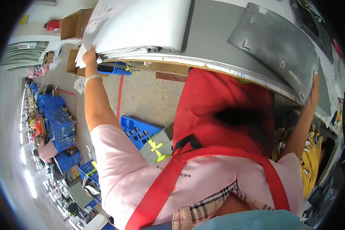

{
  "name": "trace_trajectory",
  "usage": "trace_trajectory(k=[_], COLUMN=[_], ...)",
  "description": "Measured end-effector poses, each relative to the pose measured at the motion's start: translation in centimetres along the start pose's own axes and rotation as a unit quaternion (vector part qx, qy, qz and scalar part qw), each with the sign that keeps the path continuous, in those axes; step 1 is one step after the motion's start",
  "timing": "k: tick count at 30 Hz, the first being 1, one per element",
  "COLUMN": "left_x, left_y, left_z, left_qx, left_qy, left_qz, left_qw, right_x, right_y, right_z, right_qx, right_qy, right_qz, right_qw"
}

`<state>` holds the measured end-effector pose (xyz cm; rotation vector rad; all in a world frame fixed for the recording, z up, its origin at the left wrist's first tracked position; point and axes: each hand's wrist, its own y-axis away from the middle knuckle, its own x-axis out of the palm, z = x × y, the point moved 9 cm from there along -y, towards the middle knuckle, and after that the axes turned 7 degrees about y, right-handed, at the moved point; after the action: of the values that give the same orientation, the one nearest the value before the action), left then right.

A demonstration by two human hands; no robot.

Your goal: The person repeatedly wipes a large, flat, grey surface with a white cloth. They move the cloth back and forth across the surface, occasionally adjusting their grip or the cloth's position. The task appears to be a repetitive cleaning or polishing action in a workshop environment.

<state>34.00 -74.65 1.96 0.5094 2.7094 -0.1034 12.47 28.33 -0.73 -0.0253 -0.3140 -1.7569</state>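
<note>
A thick stack of folded white sheet material (142,28) lies on the far left of the worktable, its layered folds at the front edge. My left hand (90,56) is closed on the near left corner of these sheets, with a bangle on its wrist. At the right lies a flat grey panel (274,42) with small slots, set at a slant and reaching the table's front edge. Against the panel's right edge rests my right hand (313,89), fingers stretched out along it. Its thumb is hidden.
The worktable's grey top (214,28) has a worn front edge close to my red apron (218,99). Below stands a blue plastic crate (138,130). Yellow straps (312,161) hang at right. Cardboard boxes (74,25) and blue carts (59,122) stand at left, near another person (46,150).
</note>
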Motion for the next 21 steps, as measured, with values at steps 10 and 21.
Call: trace_trajectory(k=[10,21], left_x=[-1.3,22.0], left_y=[1.0,46.9], left_z=[-1.6,-18.5], left_qx=[0.235,0.559], left_qy=[-0.380,-0.040], left_qz=[-0.187,0.406], left_qw=[0.875,0.722], right_x=[5.6,12.2], right_y=[-0.8,-6.4], right_z=[0.9,1.9], right_qx=[-0.013,-0.093], right_qy=[0.123,0.411], right_qz=[0.017,0.125], right_qw=[0.992,0.898])
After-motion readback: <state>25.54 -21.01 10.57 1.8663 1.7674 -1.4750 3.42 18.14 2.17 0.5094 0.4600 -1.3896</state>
